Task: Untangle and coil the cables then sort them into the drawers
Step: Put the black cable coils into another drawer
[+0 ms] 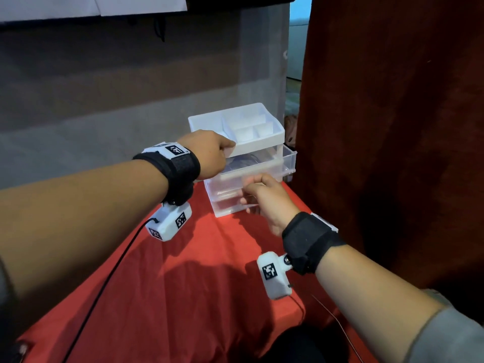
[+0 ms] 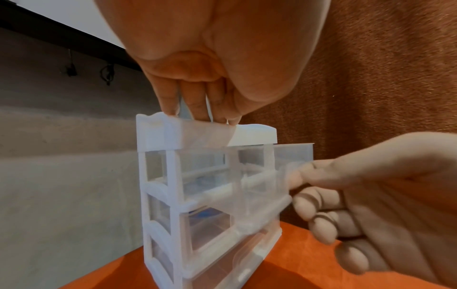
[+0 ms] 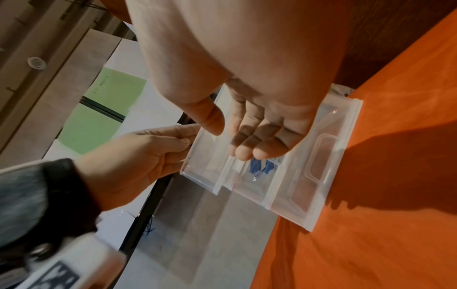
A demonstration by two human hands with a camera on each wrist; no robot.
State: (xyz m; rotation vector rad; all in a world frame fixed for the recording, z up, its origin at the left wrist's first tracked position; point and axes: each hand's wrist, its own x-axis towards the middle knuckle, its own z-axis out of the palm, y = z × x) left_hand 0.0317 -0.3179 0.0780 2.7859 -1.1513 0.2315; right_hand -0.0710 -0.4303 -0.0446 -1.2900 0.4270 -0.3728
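Note:
A small plastic drawer unit [image 1: 262, 148] with a white divided tray on top stands at the far end of the red cloth. My left hand [image 1: 209, 153] pinches the tray's front left edge, its fingertips [image 2: 170, 109] on the rim. The clear top drawer [image 1: 262, 166] sticks partly out, and something dark lies inside it. My right hand [image 1: 264, 197] grips that drawer's front, with the thumb above and the fingers [image 3: 247, 152] curled beneath. A blue cable [image 3: 257, 168] shows through the middle drawer. No loose cable lies on the cloth.
The red cloth [image 1: 209, 271] covers the table between me and the unit. A dark red curtain [image 1: 392, 127] hangs close on the right, and a grey wall [image 1: 104, 100] is behind. A black wire [image 1: 104, 284] from my left wrist camera trails over the cloth.

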